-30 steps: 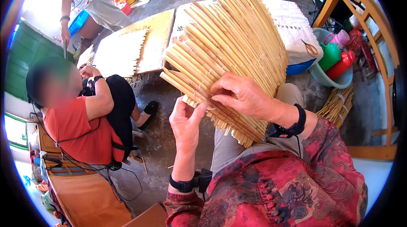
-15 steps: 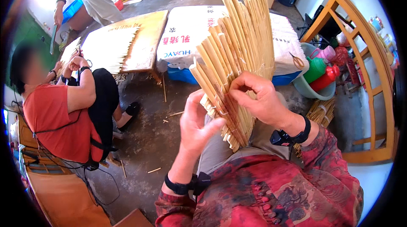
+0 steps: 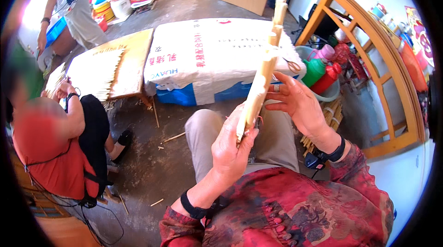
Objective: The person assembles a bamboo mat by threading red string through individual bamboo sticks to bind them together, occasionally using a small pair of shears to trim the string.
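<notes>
A panel of pale stalks bound side by side (image 3: 261,83) stands edge-on above my lap, showing as a narrow upright strip that leans to the right. Its lower end is clasped in my left hand (image 3: 229,151), thumb on one side and fingers on the other. A bit of reddish thread shows by that thumb. My right hand (image 3: 301,111) is open beside the panel's right side, fingers spread and a ring on one of them. Whether its fingertips touch the stalks I cannot tell.
Ahead stands a low table with a white printed cover (image 3: 184,39), scissors (image 3: 292,65) on its right. A basin (image 3: 330,94) with bottles and a stalk bundle (image 3: 328,120) lie right, near a wooden frame (image 3: 383,76). A co-worker in red (image 3: 55,164) sits left by a wooden table (image 3: 138,62); another person stands behind.
The panel has turned from its broad face to its edge. My right hand has let go of the stalks and opened; my left hand has closed around the lower end. The view has shifted.
</notes>
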Demonstrator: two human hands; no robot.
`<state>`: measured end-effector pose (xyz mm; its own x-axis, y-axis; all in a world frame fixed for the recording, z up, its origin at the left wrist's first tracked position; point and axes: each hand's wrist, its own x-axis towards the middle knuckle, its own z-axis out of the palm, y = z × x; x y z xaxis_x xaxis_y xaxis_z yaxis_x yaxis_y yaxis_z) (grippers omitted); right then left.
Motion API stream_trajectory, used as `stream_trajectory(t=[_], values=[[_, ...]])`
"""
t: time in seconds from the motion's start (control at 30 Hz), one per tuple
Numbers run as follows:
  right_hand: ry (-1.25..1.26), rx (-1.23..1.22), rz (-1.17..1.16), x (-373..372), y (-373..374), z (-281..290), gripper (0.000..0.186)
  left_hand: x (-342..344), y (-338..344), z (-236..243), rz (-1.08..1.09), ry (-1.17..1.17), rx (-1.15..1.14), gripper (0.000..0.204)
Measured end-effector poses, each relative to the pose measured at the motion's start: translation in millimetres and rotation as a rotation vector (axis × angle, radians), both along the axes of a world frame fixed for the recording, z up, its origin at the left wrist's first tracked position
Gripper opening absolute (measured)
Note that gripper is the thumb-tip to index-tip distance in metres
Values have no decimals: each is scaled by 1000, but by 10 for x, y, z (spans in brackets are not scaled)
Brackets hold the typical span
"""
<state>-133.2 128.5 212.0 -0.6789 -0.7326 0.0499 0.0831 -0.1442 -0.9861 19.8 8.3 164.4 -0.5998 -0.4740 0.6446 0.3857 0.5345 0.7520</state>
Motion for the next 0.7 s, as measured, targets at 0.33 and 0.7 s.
stream_trajectory(t=[0.33,0.7], values=[[542,-231,7,663,894,534,51,44,380,423,-284,247,-529,33],[422,-54,41,360,956,-110,48,-212,148,201,-256,262,-938,36]])
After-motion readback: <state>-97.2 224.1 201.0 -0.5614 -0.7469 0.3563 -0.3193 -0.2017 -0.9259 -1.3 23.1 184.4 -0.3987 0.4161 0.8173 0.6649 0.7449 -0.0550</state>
